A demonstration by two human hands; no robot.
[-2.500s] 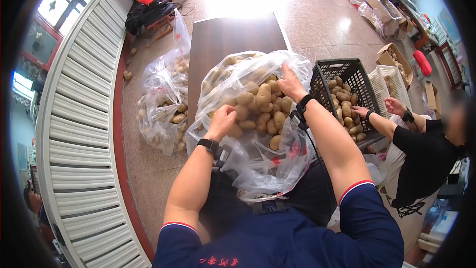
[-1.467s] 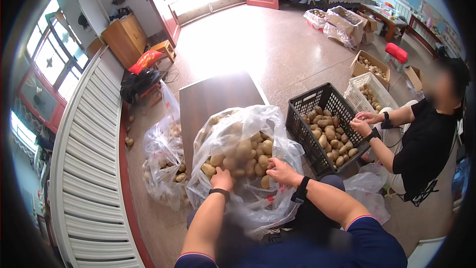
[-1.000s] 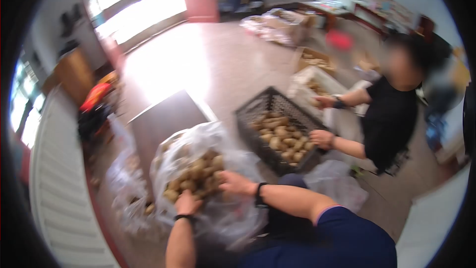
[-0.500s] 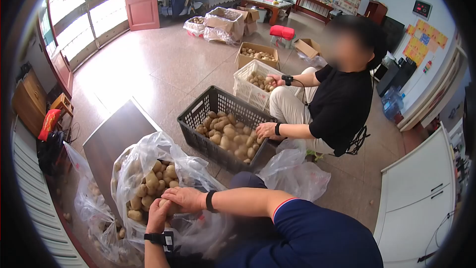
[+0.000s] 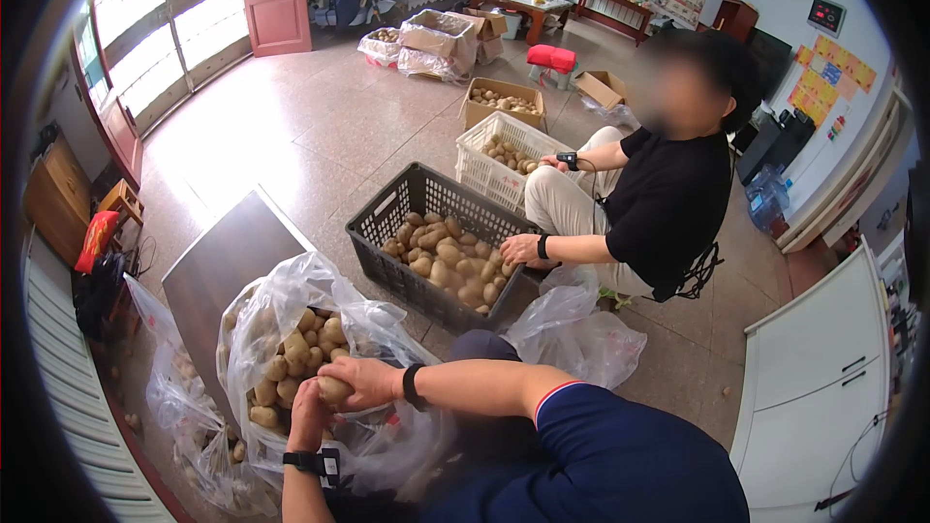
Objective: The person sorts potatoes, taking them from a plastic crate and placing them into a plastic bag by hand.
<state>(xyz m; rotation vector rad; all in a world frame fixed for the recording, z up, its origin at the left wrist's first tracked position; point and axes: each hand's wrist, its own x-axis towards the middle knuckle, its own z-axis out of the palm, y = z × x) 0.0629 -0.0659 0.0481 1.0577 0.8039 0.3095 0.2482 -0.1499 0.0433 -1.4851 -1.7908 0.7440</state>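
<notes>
Over the open mouth of a clear plastic bag full of potatoes, my two hands meet around one potato. My right hand grips it from the right side, fingers closed over it. My left hand is closed against its left side, with part of the fingers hidden. Just beyond the bag stands a black plastic crate holding many potatoes.
A seated person reaches into the black crate and a white crate of potatoes. A cardboard box stands behind. Plastic bags lie left and right; a dark board is near my bag.
My right hand has shifted slightly, and more of the potato now shows between my hands. The other person's hand in the white crate has moved a little right and down.
</notes>
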